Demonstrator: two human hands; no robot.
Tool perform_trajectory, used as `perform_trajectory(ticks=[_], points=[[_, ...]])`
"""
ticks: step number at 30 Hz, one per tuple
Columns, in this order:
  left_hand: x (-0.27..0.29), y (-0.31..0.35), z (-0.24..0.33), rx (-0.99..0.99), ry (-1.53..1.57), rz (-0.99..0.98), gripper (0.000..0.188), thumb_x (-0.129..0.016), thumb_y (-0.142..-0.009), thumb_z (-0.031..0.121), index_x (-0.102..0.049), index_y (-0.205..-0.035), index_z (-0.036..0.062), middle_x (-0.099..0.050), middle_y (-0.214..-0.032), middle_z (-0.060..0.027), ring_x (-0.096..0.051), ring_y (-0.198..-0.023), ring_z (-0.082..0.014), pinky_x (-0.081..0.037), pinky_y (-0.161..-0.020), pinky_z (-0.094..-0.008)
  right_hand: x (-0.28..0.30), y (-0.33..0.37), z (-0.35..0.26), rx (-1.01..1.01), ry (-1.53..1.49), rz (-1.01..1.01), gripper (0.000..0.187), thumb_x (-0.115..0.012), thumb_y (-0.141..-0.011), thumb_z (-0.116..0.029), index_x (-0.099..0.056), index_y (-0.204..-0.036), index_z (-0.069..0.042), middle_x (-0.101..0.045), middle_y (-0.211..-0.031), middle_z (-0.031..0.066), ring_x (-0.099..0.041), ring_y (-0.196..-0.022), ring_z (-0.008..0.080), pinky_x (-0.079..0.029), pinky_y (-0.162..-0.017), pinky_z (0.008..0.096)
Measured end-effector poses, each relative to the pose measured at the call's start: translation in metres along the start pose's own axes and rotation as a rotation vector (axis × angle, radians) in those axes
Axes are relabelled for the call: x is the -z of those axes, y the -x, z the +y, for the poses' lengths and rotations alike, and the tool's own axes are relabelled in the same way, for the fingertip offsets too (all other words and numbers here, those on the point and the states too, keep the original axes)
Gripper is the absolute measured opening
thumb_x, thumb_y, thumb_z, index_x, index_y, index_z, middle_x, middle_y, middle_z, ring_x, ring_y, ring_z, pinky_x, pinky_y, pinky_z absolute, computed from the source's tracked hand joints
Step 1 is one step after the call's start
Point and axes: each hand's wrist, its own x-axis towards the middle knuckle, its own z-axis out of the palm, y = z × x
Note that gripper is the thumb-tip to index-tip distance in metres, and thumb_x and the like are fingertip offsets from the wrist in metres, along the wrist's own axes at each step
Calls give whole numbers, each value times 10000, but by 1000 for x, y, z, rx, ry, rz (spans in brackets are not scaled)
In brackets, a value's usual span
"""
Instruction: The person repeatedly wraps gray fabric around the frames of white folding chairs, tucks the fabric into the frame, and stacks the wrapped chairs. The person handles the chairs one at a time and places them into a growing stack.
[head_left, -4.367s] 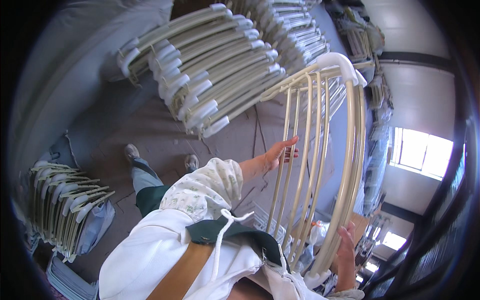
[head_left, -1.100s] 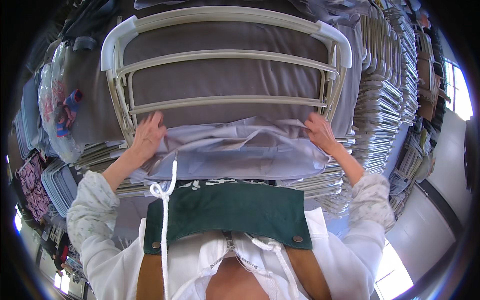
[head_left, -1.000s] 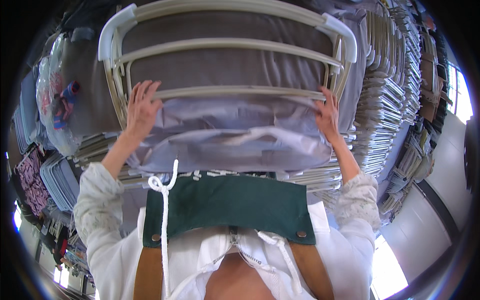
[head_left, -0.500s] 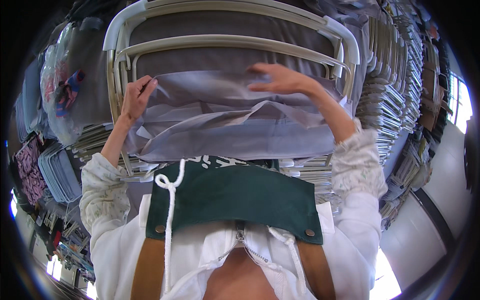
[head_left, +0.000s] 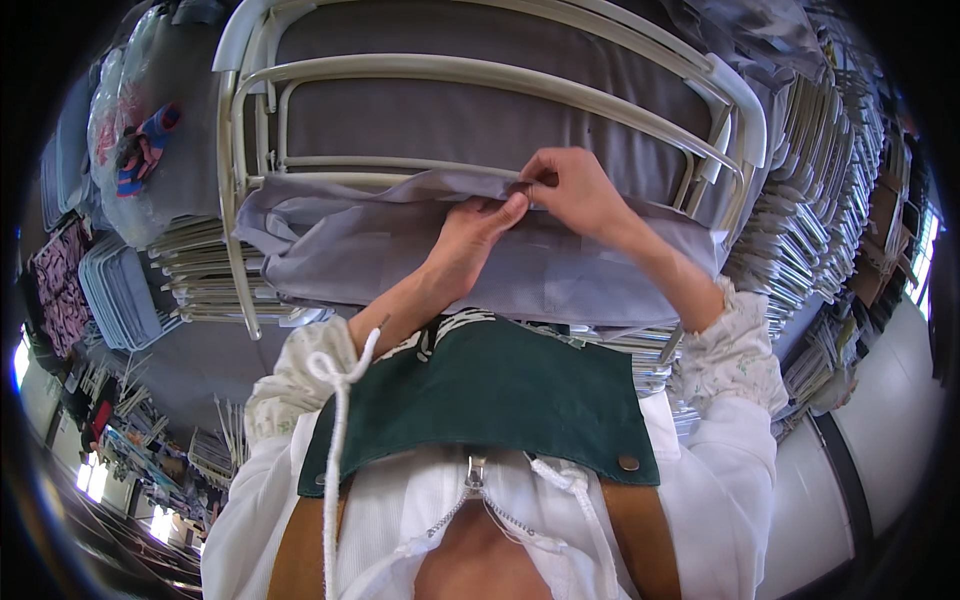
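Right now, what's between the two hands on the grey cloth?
Nothing: in the head view, left hand and right hand meet, pinching the grey cloth's top edge.

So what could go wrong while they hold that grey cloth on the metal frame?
Both hands, left hand and right hand, pinch only the middle of the grey cloth, so its loose ends might slip off the metal frame. Fingers could also get nipped between cloth and bar. The dangling white cord might snag.

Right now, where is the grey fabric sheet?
In the head view it lies centre frame, draped over the cream metal frame: the grey fabric sheet has its top edge pinched by the left hand and the right hand.
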Motion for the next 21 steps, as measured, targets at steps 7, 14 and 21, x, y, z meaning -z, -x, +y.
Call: perform_trajectory(ticks=[7, 14, 21], points=[[-1, -9, -17, -164, 328, -12, 457, -778, -751, -24, -584, -1153, 73, -606, -1099, -15, -552, -1076, -131, -402, -977, -283, -11, 34, -15, 243, 122, 272, 96, -636, -820, 48, -584, -896, 21, -620, -853, 170, -626, -763, 364, -495, -652, 391], [-13, -15, -6, -51, 384, 155, 387, -764, -777, -23, -593, -1117, 42, -605, -1057, -9, -581, -1032, -118, -440, -948, -269, -5, 23, -15, -1, 2, 329, 57, -638, -859, 15, -583, -873, 23, -626, -818, 168, -639, -739, 358, -496, -626, 379], [-25, -28, 6, 59, 376, 426, 360, -766, -791, 22, -610, -1113, 58, -652, -1035, -36, -596, -1005, -132, -443, -890, -301, 10, 6, -3, -209, 255, 227, 164, -715, -804, -112, -625, -867, 9, -672, -861, 155, -666, -776, 322, -506, -669, 385]])
